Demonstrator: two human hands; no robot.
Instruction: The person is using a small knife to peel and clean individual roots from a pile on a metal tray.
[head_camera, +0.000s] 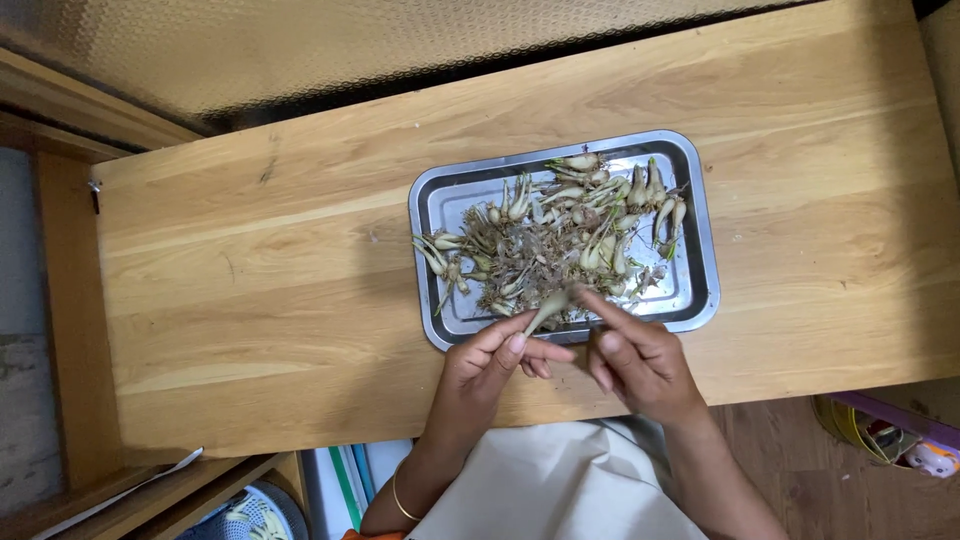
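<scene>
A metal tray (430, 205) sits on a wooden table (250, 260) and holds several small pale green bulbs with stringy roots (570, 225). At the tray's near edge my left hand (495, 365) and my right hand (635, 355) hold one bulb (548, 307) between them. The left fingers pinch its lower end, and the right index finger and thumb touch its upper end. A thin bangle circles my left wrist.
The table's near edge runs just under my hands, with pale cloth on my lap (550, 480) below it. A wooden frame (70, 300) borders the left side. Coloured containers (890, 435) stand on the floor at lower right, and a basket (245, 515) at lower left.
</scene>
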